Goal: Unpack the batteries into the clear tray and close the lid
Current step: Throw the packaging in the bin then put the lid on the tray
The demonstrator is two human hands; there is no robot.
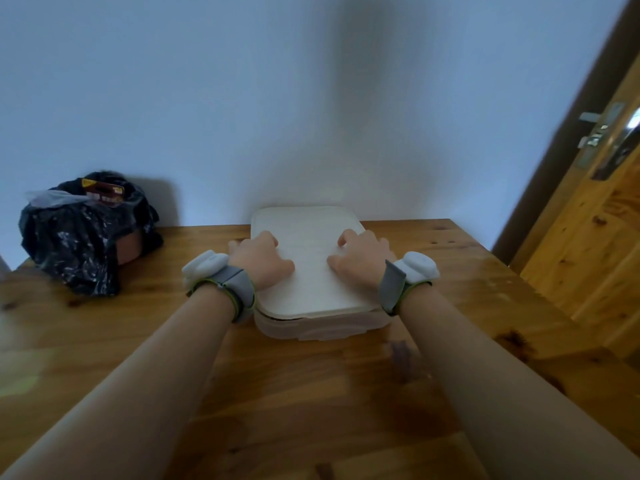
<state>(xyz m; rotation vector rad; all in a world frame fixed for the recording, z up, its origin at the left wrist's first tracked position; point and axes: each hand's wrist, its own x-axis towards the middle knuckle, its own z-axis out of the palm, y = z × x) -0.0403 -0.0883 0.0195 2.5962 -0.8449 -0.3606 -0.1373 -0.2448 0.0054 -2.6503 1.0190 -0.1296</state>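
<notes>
Judging from how things lie, the task appears to be at its closing step. One wooden table is seen, carrying everything else. One black plastic bag is slumped at the far left of the table, well apart from the tray, with one piece of red printed packaging sticking out of its top; whether any batteries remain inside cannot be told. One clear tray is placed at the far middle of the table, against the wall, and one white lid is laid flat over it. No batteries can be counted: the tray's contents are hidden by the lid and the frosted wall. A dark slit is visible under the near left edge of the lid, so it is judged that the lid is on but possibly not yet snapped down all round.

Two hands are counted, each wrist fitted with one strapped white device. The left hand and the right hand are laid palm-down on the lid, fingers curled loosely; nothing is gripped, only pressed.
</notes>
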